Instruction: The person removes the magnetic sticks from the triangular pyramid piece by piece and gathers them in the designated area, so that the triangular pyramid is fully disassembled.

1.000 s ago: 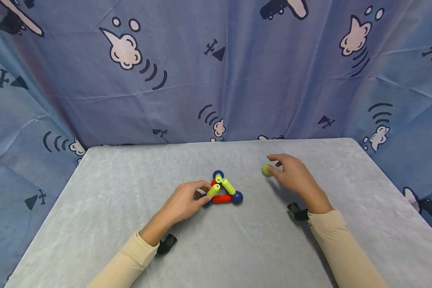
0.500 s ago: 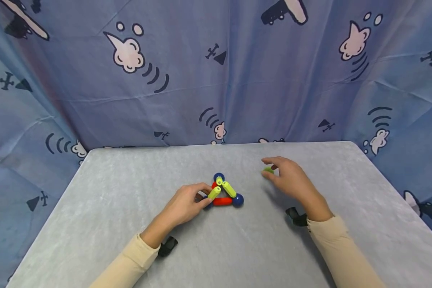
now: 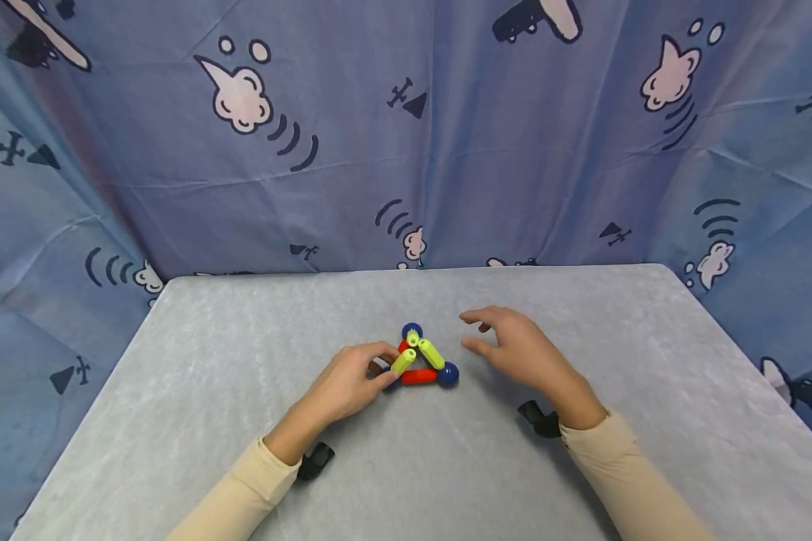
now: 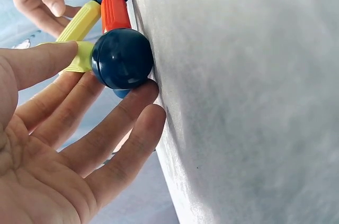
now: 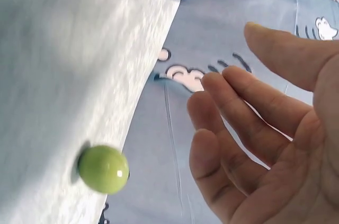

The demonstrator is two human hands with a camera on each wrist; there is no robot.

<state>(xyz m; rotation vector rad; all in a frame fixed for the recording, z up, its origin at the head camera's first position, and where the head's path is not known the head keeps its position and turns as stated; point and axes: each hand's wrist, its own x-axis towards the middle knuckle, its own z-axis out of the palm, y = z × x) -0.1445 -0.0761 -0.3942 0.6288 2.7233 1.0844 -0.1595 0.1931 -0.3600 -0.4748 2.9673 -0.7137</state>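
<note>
On the table sits a triangle of magnetic building pieces: red rods (image 3: pixel 419 376) joined by blue balls (image 3: pixel 448 374), with yellow-green rods (image 3: pixel 431 355) rising from the corners. My left hand (image 3: pixel 348 379) pinches the yellow-green rod (image 3: pixel 403 361) at the near left corner. In the left wrist view, its fingers lie behind and under the corner's blue ball (image 4: pixel 123 59). To the right of the triangle hovers my right hand (image 3: pixel 521 349), fingers spread and holding nothing. A green ball (image 5: pixel 103 169) rests on the table in the right wrist view; the right hand hides it in the head view.
A pale grey cloth covers the table (image 3: pixel 243 315). Behind and at both sides hangs a blue patterned curtain (image 3: pixel 352 135). Black camera straps (image 3: pixel 316 460) are worn on both wrists.
My right hand has let go of the green ball and moved left and nearer toward the triangle. The left hand stays on its yellow-green rod.
</note>
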